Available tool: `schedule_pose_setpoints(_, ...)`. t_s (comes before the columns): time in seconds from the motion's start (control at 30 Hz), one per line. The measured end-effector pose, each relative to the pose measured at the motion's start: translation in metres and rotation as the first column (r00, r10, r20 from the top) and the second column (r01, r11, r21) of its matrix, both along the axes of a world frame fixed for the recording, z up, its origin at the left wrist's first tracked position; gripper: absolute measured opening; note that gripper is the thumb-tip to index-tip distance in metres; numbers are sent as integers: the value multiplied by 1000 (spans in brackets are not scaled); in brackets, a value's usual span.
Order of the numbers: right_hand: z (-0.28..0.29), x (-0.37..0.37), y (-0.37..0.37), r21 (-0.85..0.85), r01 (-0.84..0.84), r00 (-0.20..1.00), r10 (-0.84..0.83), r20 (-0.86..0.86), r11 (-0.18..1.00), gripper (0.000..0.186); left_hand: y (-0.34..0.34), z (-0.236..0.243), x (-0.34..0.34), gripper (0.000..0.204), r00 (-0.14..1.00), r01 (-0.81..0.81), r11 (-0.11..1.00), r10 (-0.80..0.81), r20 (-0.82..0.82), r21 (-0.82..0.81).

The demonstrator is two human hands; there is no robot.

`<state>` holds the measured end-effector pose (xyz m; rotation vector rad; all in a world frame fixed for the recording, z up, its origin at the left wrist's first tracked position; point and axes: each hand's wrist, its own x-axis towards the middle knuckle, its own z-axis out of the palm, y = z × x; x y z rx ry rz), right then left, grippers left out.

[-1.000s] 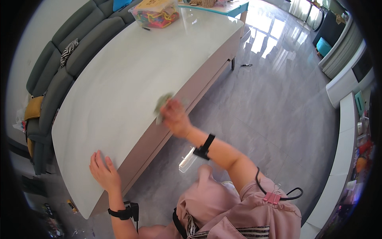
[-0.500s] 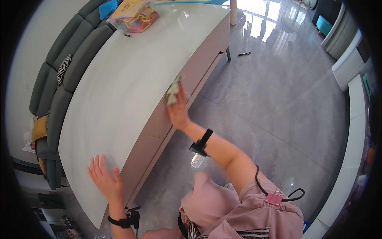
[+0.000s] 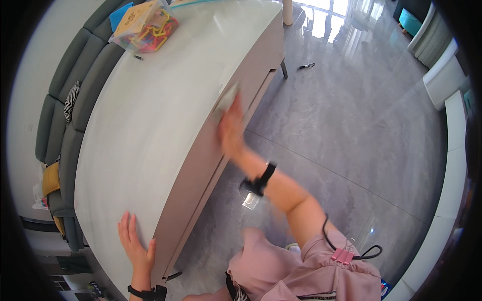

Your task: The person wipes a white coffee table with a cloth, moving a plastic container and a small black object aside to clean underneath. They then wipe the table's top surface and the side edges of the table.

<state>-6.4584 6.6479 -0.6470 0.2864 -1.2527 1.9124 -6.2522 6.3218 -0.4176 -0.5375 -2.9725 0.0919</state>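
Note:
My right hand is against the pinkish front panel of a long low table, just under the edge of its glossy white top. A pale greyish-green cloth is held beneath its fingers, pressed to the panel. Motion smears both hand and cloth. At the near end of the table my left hand rests on the white top, fingers stretched out and thumb apart, holding nothing. Dark straps circle both wrists.
A clear tub of colourful plastic pieces stands at the table's far end, a small dark object beside it. Left of the table runs a grey sofa. A black pen-like item lies on the shiny floor.
My right hand and the cloth have shifted a little farther along the front panel. The left hand stays spread on the top, slightly nearer to me. The whole view has tilted a bit.

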Motion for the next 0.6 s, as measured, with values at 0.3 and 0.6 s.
schedule_pose_setpoints(0.3, -55, -74, 83, -442, 116, 980, -29, 198, 889, 59, 7, -11, -8, 75, 999, 33, 999, -33, 3, -5)
schedule_pose_setpoints(0.6, 54, -72, 113, 240, 455, 876, -479, 50, 857, 51, -2, 0, -2, 76, 1000, 17, 1000, -17, 26, -10)
